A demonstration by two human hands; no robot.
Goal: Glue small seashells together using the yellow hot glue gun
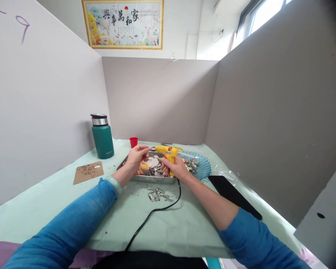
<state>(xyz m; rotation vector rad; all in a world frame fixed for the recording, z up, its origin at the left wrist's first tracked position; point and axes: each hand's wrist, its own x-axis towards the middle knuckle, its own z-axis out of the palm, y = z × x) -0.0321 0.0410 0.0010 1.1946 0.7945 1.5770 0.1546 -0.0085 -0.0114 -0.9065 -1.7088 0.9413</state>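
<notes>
My right hand (177, 167) is wrapped around the handle of a yellow hot glue gun (168, 152), whose nozzle points left toward my left hand. My left hand (136, 155) pinches a small item at its fingertips, too small to name, just in front of the nozzle. Both hands hover over a metal tray (145, 178) filled with seashells. The gun's black cord (156, 211) runs down the table toward me.
A blue glass plate (203, 168) with small pieces sits right of the tray. Several metal clips (158, 195) lie before the tray. A green flask (102, 136), a red cup (133, 142), a brown card (88, 172) and a black pad (232, 194) sit around. Partition walls enclose the table.
</notes>
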